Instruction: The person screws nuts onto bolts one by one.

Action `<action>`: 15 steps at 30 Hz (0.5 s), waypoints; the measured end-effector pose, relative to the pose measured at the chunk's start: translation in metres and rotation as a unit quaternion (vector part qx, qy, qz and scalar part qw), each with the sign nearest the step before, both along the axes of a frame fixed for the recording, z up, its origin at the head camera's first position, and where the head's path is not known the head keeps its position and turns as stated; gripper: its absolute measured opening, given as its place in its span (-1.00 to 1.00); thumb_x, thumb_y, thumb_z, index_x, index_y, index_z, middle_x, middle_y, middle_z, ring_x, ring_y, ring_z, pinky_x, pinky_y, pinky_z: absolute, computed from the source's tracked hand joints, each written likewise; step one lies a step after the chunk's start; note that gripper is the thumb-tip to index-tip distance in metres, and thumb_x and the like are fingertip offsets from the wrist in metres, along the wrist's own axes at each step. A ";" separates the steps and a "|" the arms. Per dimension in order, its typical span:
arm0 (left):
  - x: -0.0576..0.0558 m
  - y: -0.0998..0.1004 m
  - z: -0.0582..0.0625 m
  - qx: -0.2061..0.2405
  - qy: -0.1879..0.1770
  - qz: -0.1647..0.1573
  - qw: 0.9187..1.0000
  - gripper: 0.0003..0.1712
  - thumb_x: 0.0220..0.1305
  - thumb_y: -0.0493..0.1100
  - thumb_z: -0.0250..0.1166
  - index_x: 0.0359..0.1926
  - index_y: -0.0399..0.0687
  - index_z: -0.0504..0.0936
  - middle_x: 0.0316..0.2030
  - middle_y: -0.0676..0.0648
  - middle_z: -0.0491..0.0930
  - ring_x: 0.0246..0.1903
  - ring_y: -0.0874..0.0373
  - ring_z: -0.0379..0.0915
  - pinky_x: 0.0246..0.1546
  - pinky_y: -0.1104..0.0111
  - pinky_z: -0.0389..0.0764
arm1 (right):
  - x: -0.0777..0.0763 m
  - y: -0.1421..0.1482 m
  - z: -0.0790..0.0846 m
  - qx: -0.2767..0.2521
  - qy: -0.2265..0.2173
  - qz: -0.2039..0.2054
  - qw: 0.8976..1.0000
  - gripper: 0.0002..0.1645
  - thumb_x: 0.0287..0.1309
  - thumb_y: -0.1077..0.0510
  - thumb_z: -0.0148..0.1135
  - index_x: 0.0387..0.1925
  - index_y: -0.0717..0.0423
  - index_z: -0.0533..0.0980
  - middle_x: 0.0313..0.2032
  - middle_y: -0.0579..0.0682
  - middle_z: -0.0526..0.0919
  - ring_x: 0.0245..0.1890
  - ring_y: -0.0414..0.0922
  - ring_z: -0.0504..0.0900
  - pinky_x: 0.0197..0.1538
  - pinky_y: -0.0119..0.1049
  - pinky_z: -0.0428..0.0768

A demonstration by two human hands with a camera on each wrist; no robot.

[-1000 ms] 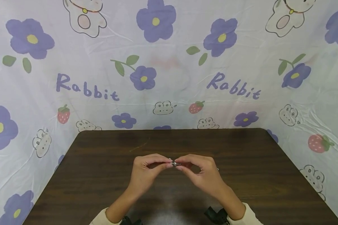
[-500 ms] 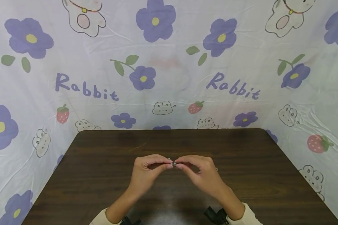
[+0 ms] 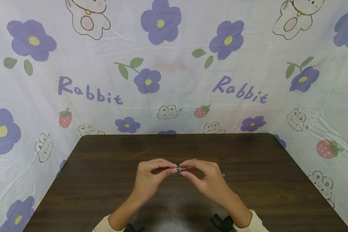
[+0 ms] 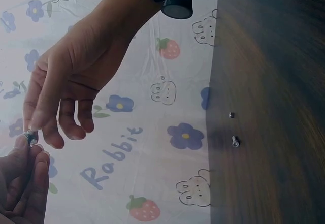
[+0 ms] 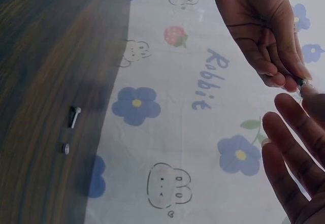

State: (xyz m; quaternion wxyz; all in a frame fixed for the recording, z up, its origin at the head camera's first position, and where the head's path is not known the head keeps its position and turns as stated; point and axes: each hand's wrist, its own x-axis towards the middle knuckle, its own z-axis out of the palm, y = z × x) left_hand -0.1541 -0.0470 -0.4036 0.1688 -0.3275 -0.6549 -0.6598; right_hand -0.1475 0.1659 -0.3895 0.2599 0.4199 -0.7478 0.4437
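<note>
Between the two hands is a small metal bolt [image 3: 183, 169] with a nut [image 3: 179, 169] on its shank, lying sideways above the table. My left hand [image 3: 149, 175] pinches its left end between thumb and forefinger, hiding that end. My right hand [image 3: 210, 177] is at the other end, its thumb and forefinger curved above and below the bare shank with a slight gap. In the right wrist view the left hand [image 5: 266, 31] still pinches the metal piece [image 5: 303, 83], while the other fingers of the right hand [image 5: 297, 158] are spread.
On the dark wooden table [image 3: 104, 180] lie a second bolt [image 5: 75, 117] and a small nut-like piece [image 5: 65, 148]. The head view shows a tiny metal piece [image 3: 223, 175] beside the right hand. A patterned cloth [image 3: 174, 93] hangs behind and at the sides.
The right thumb and forefinger, closed over the shank half a second ago, have parted, so more of the bolt shows. The left hand stays nearly in place.
</note>
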 end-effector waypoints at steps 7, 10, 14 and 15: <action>0.001 0.001 -0.001 0.004 -0.006 -0.009 1.000 -0.88 0.16 -0.43 0.46 -0.26 -0.23 0.80 -0.32 -0.11 0.77 -0.29 0.05 0.73 -0.27 0.12 0.75 | -0.001 0.000 -0.001 -0.002 0.006 -0.002 1.000 -0.72 0.10 0.42 0.45 -0.16 0.11 0.70 -0.25 -0.04 0.79 -0.26 -0.16 0.77 -0.18 -0.33 0.72; 0.002 0.001 0.000 0.003 -0.003 -0.008 1.000 -0.88 0.17 -0.42 0.45 -0.25 -0.24 0.80 -0.32 -0.11 0.77 -0.29 0.05 0.72 -0.27 0.14 0.75 | 0.000 0.000 -0.001 0.004 -0.007 -0.005 1.000 -0.80 0.17 0.38 0.42 -0.19 0.09 0.72 -0.25 -0.06 0.78 -0.24 -0.18 0.77 -0.15 -0.34 0.72; 0.002 0.001 0.000 0.002 -0.004 -0.010 1.000 -0.89 0.17 -0.42 0.45 -0.25 -0.27 0.80 -0.31 -0.11 0.77 -0.29 0.04 0.73 -0.26 0.14 0.75 | 0.001 0.001 -0.001 0.010 -0.021 -0.016 1.000 -0.85 0.22 0.34 0.39 -0.21 0.08 0.72 -0.26 -0.10 0.78 -0.25 -0.20 0.76 -0.15 -0.36 0.71; 0.002 0.001 0.000 0.001 -0.006 -0.010 1.000 -0.89 0.17 -0.42 0.45 -0.25 -0.27 0.80 -0.31 -0.11 0.77 -0.29 0.04 0.73 -0.26 0.14 0.75 | 0.001 0.001 -0.001 0.011 -0.021 -0.018 1.000 -0.84 0.21 0.34 0.40 -0.20 0.08 0.72 -0.25 -0.09 0.78 -0.26 -0.21 0.76 -0.16 -0.35 0.71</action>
